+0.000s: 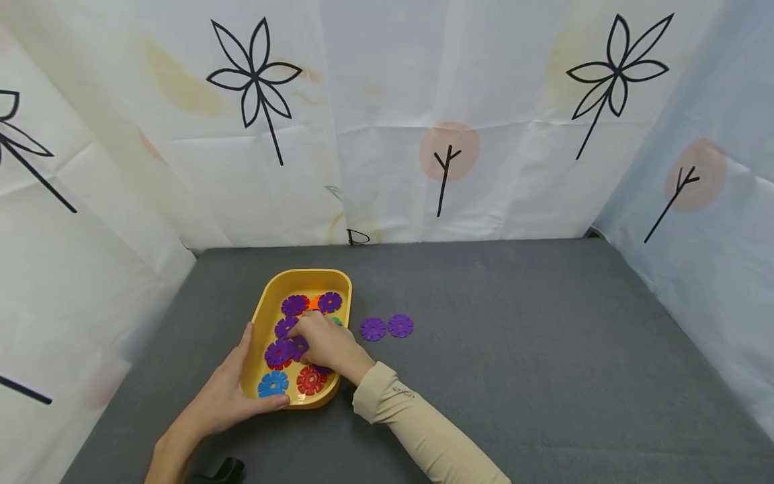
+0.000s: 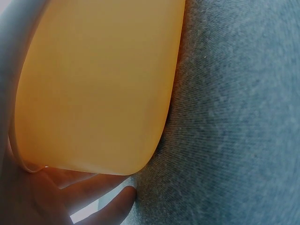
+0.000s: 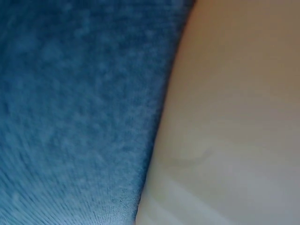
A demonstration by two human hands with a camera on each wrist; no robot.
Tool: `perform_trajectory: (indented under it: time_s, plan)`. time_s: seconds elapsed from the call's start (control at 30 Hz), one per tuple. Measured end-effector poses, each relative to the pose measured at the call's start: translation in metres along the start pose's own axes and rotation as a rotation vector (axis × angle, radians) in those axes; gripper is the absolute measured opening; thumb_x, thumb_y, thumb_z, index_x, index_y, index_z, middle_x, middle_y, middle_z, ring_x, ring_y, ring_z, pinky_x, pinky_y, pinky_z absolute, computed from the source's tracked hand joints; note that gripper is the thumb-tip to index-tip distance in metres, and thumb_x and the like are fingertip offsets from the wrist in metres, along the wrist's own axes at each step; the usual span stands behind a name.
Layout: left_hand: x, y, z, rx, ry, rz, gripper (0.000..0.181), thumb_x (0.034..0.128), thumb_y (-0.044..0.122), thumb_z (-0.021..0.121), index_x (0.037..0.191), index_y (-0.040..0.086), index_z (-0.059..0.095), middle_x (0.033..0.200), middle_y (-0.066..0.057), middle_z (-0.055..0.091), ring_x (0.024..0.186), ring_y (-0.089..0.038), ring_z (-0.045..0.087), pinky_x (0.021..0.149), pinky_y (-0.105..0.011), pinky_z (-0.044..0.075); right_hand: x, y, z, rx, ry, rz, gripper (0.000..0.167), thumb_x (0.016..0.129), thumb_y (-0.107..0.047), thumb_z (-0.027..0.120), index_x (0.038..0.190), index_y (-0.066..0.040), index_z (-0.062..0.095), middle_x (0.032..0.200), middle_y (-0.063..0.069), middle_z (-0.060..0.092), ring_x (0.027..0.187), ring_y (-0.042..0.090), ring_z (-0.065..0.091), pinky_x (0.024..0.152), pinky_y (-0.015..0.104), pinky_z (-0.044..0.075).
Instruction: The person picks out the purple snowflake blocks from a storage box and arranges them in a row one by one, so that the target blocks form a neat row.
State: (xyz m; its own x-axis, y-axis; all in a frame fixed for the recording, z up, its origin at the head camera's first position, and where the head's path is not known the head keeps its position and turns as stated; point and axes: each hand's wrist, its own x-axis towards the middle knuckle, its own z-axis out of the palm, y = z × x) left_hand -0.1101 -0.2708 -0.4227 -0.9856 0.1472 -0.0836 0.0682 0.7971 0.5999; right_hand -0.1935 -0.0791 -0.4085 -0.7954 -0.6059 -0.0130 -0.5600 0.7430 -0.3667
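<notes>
A grey cloth-covered counter (image 1: 544, 349) stands before pale printed curtains (image 1: 387, 188). Nearest, at the bottom edge, part of a black object (image 1: 224, 470) shows, too cropped to identify. A beige sleeve (image 1: 423, 430) reaches in from the lower right.

Just beyond, on the left half of the counter, is a yellow tray (image 1: 308, 279) with rounded corners. The left hand (image 1: 232, 390) grips its near left corner, thumb along the near rim, fingers against the left side; the left wrist view shows fingers beside the tray's wall.

Inside, at the near end, lie a blue notched disc (image 1: 273, 384) and, to its right, a red disc (image 1: 311, 380). The right hand (image 1: 329, 343) dips into the middle, fingers bent down beside a purple disc (image 1: 299, 348); whether it pinches this piece cannot be told. More purple discs (image 1: 294, 305) lie to its left and toward the far end, near an orange piece (image 1: 315, 302).

Two purple flower-like pieces (image 1: 400, 326) lie side by side on the counter, just right of the tray. Farthest back, black-outlined flowers (image 1: 254, 74) and a peach circle (image 1: 468, 151) decorate the curtains.
</notes>
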Motion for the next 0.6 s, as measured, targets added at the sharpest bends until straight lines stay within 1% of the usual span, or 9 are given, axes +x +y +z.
perform_trajectory:
  time_s: [0.13, 0.3, 0.4, 0.5, 0.6]
  plan:
    - [0.0001, -0.0001, 0.0002, -0.003, 0.001, 0.001, 0.136, 0.0765, 0.053, 0.084, 0.164, 0.009, -0.010, 0.158, -0.029, 0.031, 0.130, -0.043, 0.048, 0.103, -0.064, 0.049, -0.0005, 0.0000, 0.0003, 0.035, -0.006, -0.004, 0.043, 0.081, -0.021, 0.088, 0.123, -0.025, 0.076, 0.120, -0.011, 0.076, 0.113, 0.006, 0.069, 0.093, 0.018, 0.057]
    - [0.0000, 0.0002, 0.0000, -0.007, -0.005, -0.003, 0.135, 0.0768, 0.053, 0.084, 0.164, 0.010, -0.010, 0.158, -0.029, 0.030, 0.132, -0.044, 0.047, 0.103, -0.064, 0.050, -0.0007, 0.0024, 0.0020, 0.039, 0.001, -0.062, 0.043, 0.083, -0.020, 0.087, 0.124, -0.028, 0.076, 0.120, -0.013, 0.076, 0.108, 0.005, 0.071, 0.084, 0.015, 0.057]
    - [0.0000, 0.0005, 0.0000, -0.006, -0.009, -0.010, 0.136, 0.0767, 0.054, 0.084, 0.164, 0.010, -0.010, 0.158, -0.029, 0.030, 0.132, -0.045, 0.046, 0.102, -0.063, 0.051, -0.0006, 0.0033, 0.0018, 0.044, 0.006, -0.084, 0.045, 0.083, -0.017, 0.086, 0.125, -0.027, 0.075, 0.121, -0.013, 0.075, 0.109, 0.005, 0.071, 0.082, 0.014, 0.057]
    - [0.0001, 0.0006, 0.0003, 0.000, -0.012, -0.017, 0.136, 0.0767, 0.055, 0.084, 0.164, 0.009, -0.010, 0.158, -0.029, 0.030, 0.133, -0.046, 0.046, 0.102, -0.063, 0.051, -0.0010, 0.0033, 0.0012, 0.055, 0.000, -0.085, 0.045, 0.084, -0.014, 0.085, 0.126, -0.026, 0.075, 0.122, -0.012, 0.075, 0.110, 0.006, 0.071, 0.082, 0.015, 0.058]
    - [0.0002, 0.0004, 0.0007, 0.006, -0.012, -0.019, 0.136, 0.0768, 0.055, 0.083, 0.164, 0.010, -0.010, 0.158, -0.028, 0.030, 0.134, -0.046, 0.045, 0.103, -0.064, 0.050, -0.0017, 0.0029, 0.0010, 0.065, -0.005, -0.082, 0.044, 0.084, -0.014, 0.084, 0.126, -0.026, 0.075, 0.122, -0.011, 0.075, 0.107, 0.005, 0.072, 0.080, 0.015, 0.058]
